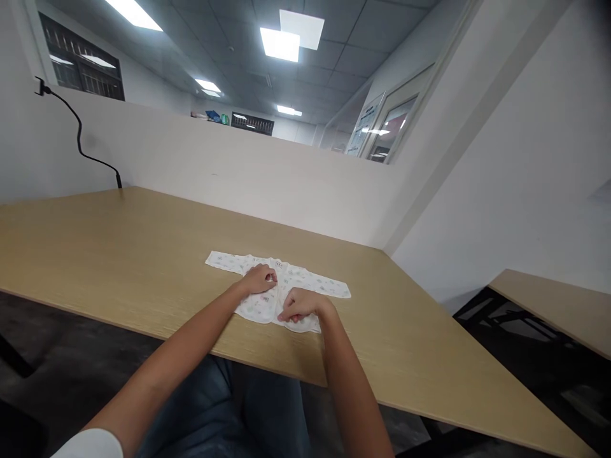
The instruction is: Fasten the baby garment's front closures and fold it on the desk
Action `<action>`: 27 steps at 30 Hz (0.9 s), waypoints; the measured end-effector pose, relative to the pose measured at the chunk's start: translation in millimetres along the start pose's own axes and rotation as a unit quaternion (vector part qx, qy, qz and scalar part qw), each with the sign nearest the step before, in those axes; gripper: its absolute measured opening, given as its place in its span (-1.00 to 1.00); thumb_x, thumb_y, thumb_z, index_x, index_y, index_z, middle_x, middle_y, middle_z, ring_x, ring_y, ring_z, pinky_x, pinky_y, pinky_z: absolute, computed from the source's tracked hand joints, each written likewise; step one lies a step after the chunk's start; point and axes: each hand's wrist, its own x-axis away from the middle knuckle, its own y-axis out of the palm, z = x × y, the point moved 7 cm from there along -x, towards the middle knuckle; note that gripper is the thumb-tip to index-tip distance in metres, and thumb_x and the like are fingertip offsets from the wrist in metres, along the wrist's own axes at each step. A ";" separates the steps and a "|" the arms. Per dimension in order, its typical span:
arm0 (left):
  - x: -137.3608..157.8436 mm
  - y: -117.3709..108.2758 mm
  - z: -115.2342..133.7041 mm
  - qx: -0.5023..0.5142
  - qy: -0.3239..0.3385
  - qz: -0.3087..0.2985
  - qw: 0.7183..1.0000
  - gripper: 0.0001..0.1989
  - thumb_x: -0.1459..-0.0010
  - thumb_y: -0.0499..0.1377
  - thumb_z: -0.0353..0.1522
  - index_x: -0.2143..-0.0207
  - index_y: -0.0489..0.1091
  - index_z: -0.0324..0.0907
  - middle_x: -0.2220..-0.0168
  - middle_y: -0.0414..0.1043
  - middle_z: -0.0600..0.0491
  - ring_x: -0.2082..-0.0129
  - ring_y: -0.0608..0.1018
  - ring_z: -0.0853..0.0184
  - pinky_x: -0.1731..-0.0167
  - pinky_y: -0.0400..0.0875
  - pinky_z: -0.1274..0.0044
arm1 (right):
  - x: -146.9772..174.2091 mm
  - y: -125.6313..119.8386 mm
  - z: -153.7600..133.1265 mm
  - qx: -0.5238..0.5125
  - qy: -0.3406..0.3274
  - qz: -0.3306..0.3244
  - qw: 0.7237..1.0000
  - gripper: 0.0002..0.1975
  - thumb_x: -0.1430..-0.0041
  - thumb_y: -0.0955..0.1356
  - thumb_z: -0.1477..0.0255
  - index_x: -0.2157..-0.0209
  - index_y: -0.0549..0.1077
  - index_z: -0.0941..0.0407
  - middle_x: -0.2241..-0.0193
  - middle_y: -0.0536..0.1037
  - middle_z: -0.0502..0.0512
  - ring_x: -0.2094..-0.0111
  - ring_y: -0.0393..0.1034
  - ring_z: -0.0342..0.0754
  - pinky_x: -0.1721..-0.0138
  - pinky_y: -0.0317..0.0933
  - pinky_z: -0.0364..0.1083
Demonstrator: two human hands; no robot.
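A small white long-sleeved baby shirt [296, 277] with a faint print lies spread on the wooden table, sleeves stretched out to both sides and its collar facing away from me. Down its middle runs a front opening. My left hand [259, 278] rests on the shirt's left half, its fingers pinched at the front edge around mid-height. Lower down, near the hem, my right hand [300, 303] is closed with its fingertips pinching the front edge. Both hands cover parts of the cloth beneath them.
The wooden table [143, 254] reaches back to a low white partition [267, 184]. A black gooseneck phone holder [80, 137] rises at its far left edge. To the right, beyond a gap, stands another table [554, 305].
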 end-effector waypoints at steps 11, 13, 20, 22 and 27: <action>0.5 -2.1 -0.8 0.069 0.021 -0.009 0.997 -0.81 -0.02 0.20 -0.32 0.36 0.60 -0.16 0.38 0.54 0.06 0.37 0.52 0.33 0.33 0.32 0.56 | -28.2 -45.4 13.6 0.008 -0.163 0.381 0.910 -0.80 -0.05 0.35 0.39 0.39 0.61 0.16 0.44 0.59 0.07 0.39 0.38 -0.09 0.33 0.21 -0.16; 0.0 -0.6 -2.6 0.077 0.020 -0.016 0.997 -0.81 -0.01 0.20 -0.32 0.36 0.59 -0.16 0.39 0.54 0.07 0.38 0.51 0.34 0.34 0.32 0.57 | -33.8 -43.0 16.8 0.005 -0.162 0.390 0.906 -0.81 -0.03 0.34 0.42 0.38 0.61 0.16 0.44 0.59 0.08 0.40 0.38 -0.08 0.33 0.21 -0.16; -2.3 6.0 -12.1 0.092 0.022 -0.025 0.995 -0.79 0.01 0.20 -0.33 0.33 0.60 -0.15 0.37 0.54 0.08 0.39 0.51 0.35 0.37 0.31 0.58 | -33.7 -43.3 21.4 -0.017 -0.143 0.405 0.903 -0.81 0.02 0.36 0.44 0.40 0.61 0.17 0.46 0.59 0.08 0.42 0.39 -0.08 0.37 0.20 -0.16; -2.4 6.5 -12.7 0.098 0.023 -0.028 0.995 -0.79 0.01 0.21 -0.34 0.33 0.61 -0.15 0.36 0.54 0.08 0.38 0.51 0.36 0.37 0.31 0.58 | -33.1 -44.5 22.6 -0.017 -0.140 0.406 0.903 -0.81 0.02 0.36 0.44 0.40 0.62 0.17 0.46 0.59 0.09 0.43 0.39 -0.08 0.37 0.21 -0.16; -2.0 4.5 -10.4 0.090 0.024 -0.030 0.995 -0.80 0.00 0.21 -0.34 0.34 0.61 -0.15 0.38 0.54 0.07 0.38 0.51 0.35 0.37 0.30 0.58 | -38.6 -44.4 27.7 -0.019 -0.132 0.385 0.913 -0.79 0.06 0.36 0.46 0.39 0.63 0.19 0.49 0.57 0.08 0.45 0.37 -0.10 0.40 0.19 -0.17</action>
